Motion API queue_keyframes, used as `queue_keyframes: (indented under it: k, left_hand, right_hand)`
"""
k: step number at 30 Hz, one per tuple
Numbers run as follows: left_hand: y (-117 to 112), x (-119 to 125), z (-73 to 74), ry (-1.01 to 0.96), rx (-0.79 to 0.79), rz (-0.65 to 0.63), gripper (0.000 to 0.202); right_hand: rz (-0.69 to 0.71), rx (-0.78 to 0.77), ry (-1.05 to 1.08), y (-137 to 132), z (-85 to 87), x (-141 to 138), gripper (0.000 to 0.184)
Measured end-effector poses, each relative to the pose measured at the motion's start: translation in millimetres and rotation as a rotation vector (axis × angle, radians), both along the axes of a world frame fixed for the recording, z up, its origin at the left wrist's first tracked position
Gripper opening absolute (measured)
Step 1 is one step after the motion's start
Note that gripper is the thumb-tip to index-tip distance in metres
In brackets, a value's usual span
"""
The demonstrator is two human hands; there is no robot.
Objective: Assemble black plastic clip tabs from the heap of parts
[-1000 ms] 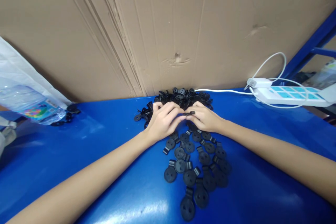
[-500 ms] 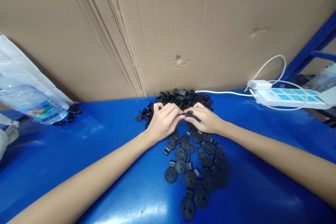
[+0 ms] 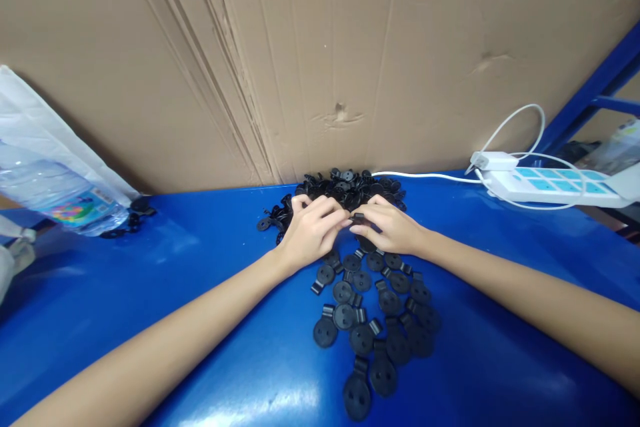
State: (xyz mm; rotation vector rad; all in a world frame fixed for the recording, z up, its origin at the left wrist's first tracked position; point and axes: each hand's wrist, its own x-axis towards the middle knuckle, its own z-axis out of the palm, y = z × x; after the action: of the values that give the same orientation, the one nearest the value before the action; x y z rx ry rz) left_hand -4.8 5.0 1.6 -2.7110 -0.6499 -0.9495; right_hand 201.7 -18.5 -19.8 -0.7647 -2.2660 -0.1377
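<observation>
Between my fingertips is a small black plastic clip, mostly covered by the fingers. My right hand pinches it between thumb and fingers. From the other side, the closed thumb and forefinger of my left hand meet its edge. Just behind both hands lies a heap of loose black plastic parts, some of them round discs with two holes. In front of the hands, several black clips are spread over the blue table, each a two-holed disc with a narrow tab.
A cardboard sheet stands along the table's back edge. At left are a clear plastic bottle with a colourful label, a white bag and a few black pieces. A white power strip with cables lies at right.
The clip between my fingers has turned slightly, and the fingertips have shifted a little around it. Both arms and the spread clips stay where they were.
</observation>
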Motion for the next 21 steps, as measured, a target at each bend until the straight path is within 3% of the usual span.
queue_keyframes:
  k: [12,21]
  left_hand:
    - [-5.1,1.6,4.8,0.036,-0.055,-0.018,0.025]
    - [-1.5,0.6,0.6,0.012,0.073,-0.016,0.026]
  right_hand:
    - [0.036,-0.002,0.016,5.9,-6.8,4.6,0.031]
    - [0.001,-0.114,0.022,-1.1,0.2,1.4,0.023]
